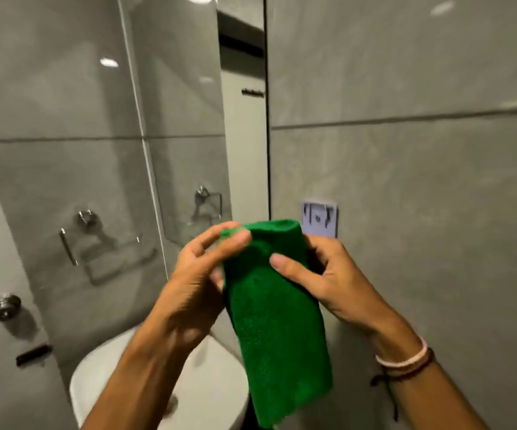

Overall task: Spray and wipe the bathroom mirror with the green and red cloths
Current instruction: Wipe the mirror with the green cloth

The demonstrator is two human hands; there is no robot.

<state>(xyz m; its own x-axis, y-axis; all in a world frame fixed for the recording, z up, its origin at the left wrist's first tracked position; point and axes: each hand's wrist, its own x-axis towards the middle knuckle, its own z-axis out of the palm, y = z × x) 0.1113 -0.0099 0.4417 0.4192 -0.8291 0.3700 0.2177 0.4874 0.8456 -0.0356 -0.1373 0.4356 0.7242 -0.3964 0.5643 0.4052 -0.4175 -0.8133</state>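
A folded green cloth (pixel 277 321) hangs in front of me, held by both hands at its top. My left hand (pixel 195 280) pinches the cloth's upper left corner between thumb and fingers. My right hand (pixel 322 274) grips the upper right side, thumb across the front. The bathroom mirror (pixel 111 150) fills the left half of the view, its right edge a dark vertical line. The mirror reflects grey tiles, a glass panel and chrome towel holders. No red cloth and no spray bottle are in view.
A white washbasin (pixel 102 370) sits below the mirror, under my left forearm. A grey tiled wall (pixel 406 181) stands to the right, with a small purple-grey bracket (pixel 320 219) stuck on it just behind the cloth. A round chrome knob (pixel 5 305) is at lower left.
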